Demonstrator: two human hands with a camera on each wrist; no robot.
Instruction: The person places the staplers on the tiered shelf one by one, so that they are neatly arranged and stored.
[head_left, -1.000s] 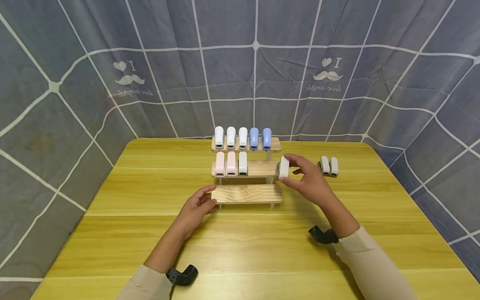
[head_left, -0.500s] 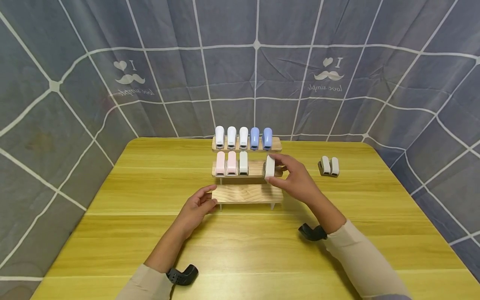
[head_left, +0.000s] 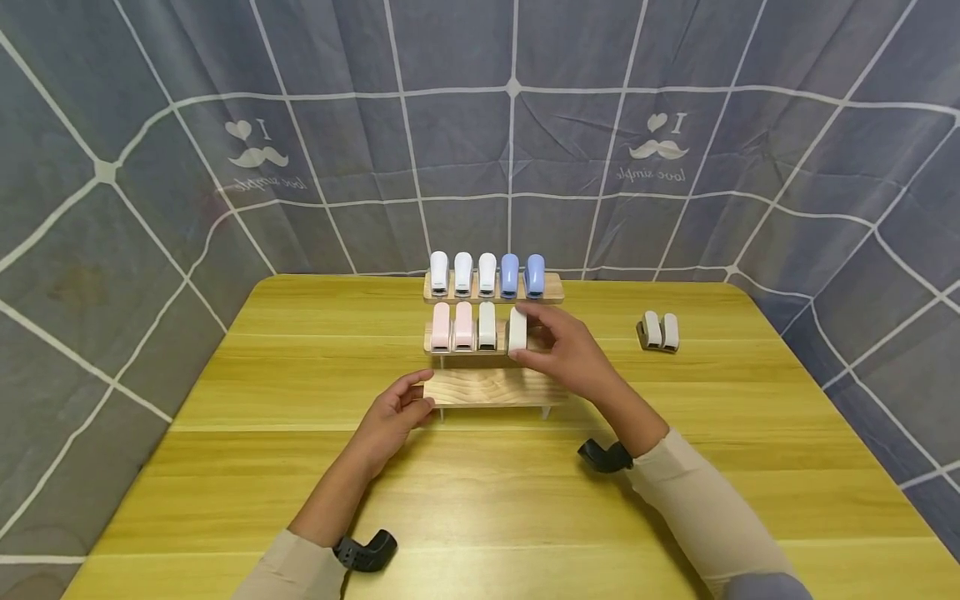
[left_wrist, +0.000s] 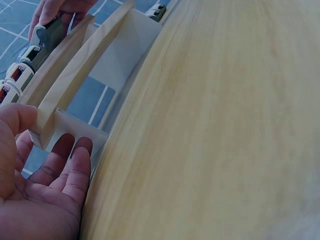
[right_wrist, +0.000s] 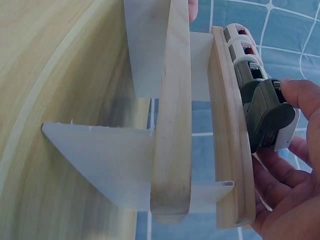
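My right hand pinches a whitish mini stapler between thumb and fingers at the middle tier of a three-tier wooden stand. In the right wrist view the stapler's dark grey base shows, close against the row. Left of it on that tier stand a grey-white stapler and two pink staplers. My left hand grips the left end of the lowest tier; in the left wrist view its thumb lies on the board's end and the other fingers are beside the white support.
On the top tier are three white staplers and two blue staplers. Two more whitish staplers stand on the wooden table to the right. A grey-blue checked curtain hangs behind the table.
My right hand has carried the whitish stapler leftward, from right of the stand to beside the grey-white one on the middle tier. The left hand has stayed put.
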